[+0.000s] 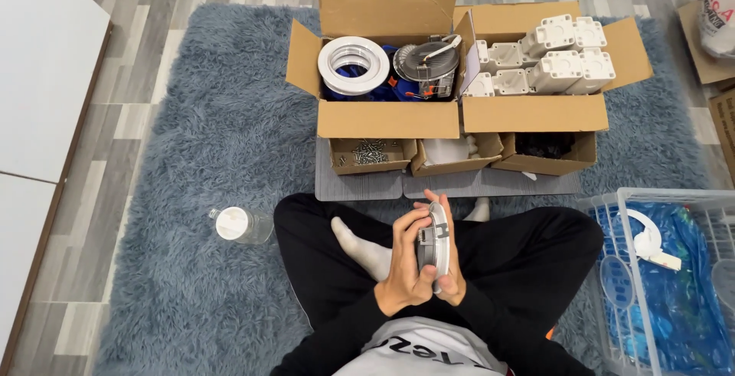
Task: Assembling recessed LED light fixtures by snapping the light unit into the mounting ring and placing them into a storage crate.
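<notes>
Person sits cross-legged on a shaggy grey rug point(207, 138), both hands up over the lap. Left hand point(404, 265) wraps the back of a round light fitting point(438, 240), fingers curled over its grey body, thumb side toward the chest. Right hand point(453, 280) is mostly hidden behind the fitting, only fingertips and palm edge show; it presses the white rim side, so both hands are closed on it. Fitting is held on edge, white rim facing right, above the crossed legs, well short of the boxes.

Ahead on the rug: left cardboard box point(387, 119) with a white ring point(354, 63) and a metal finned part point(426, 60) inside; right cardboard box point(536, 112) packed with white plastic blocks point(563, 58). In front of them three small trays, the left one holding screws point(370, 151), the middle with white bits, the right with dark bits, can't tell what. Clear bottle with white cap point(239, 224) lies on the rug left of the knee. Clear plastic crate point(674, 284) with blue bags at right, just beside the right knee
</notes>
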